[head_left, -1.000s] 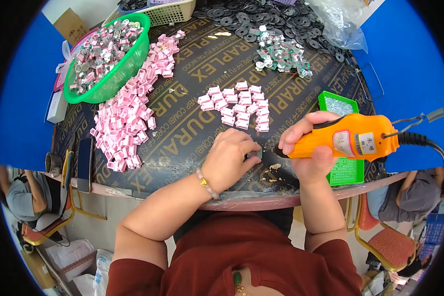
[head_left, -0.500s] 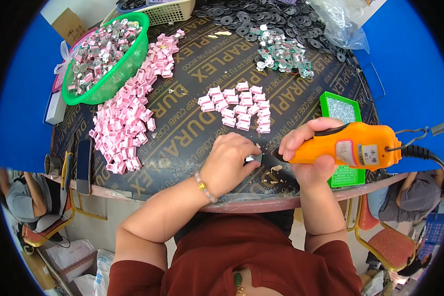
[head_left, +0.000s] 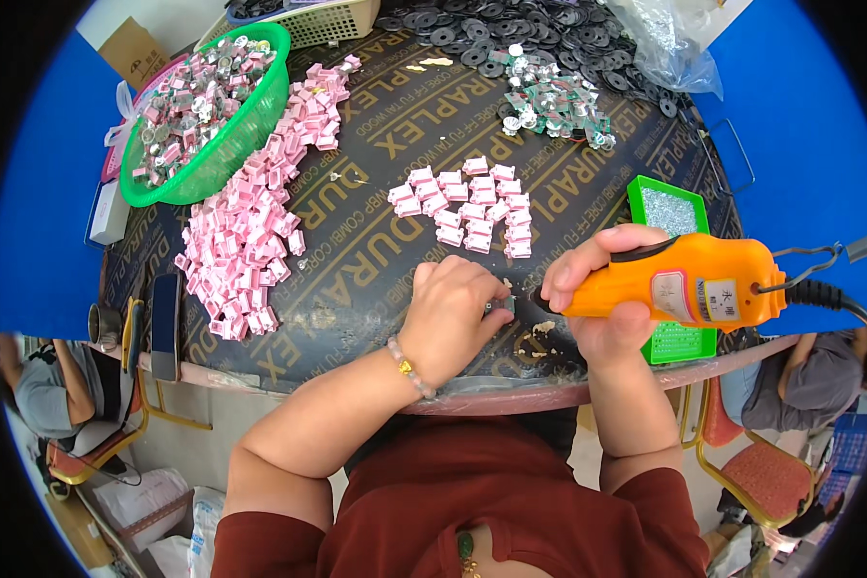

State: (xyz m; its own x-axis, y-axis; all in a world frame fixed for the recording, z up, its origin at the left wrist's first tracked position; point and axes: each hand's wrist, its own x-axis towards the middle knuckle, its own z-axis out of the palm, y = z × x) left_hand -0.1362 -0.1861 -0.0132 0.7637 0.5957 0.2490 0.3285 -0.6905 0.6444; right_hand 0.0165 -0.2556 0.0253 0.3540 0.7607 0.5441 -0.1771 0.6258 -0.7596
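My right hand [head_left: 607, 339] is wrapped round an orange electric screwdriver [head_left: 679, 284], its tip end pointing left toward my other hand and its cable trailing off to the right. My left hand [head_left: 450, 306] rests low over the near part of the table, thumb and fingertips pinching a small part with a dark greenish edge [head_left: 508, 306]; the fingers mostly cover it. Just beyond my left hand lie several pink plastic housings [head_left: 480, 227], set close together. Crumbs of tan debris [head_left: 542, 328] are scattered between the two hands.
At left, a heap of pink housings [head_left: 236, 255] lies against a green basket [head_left: 260, 120] of assembled pieces. Green circuit pieces [head_left: 554, 101] and black discs [head_left: 578, 43] are piled at the far side. A green tray [head_left: 700, 217] of small metal pieces stands right. A phone [head_left: 166, 323] lies left.
Both hands stay almost in place. The pinched part shows less bright silver than before, and the whole view has shifted slightly.
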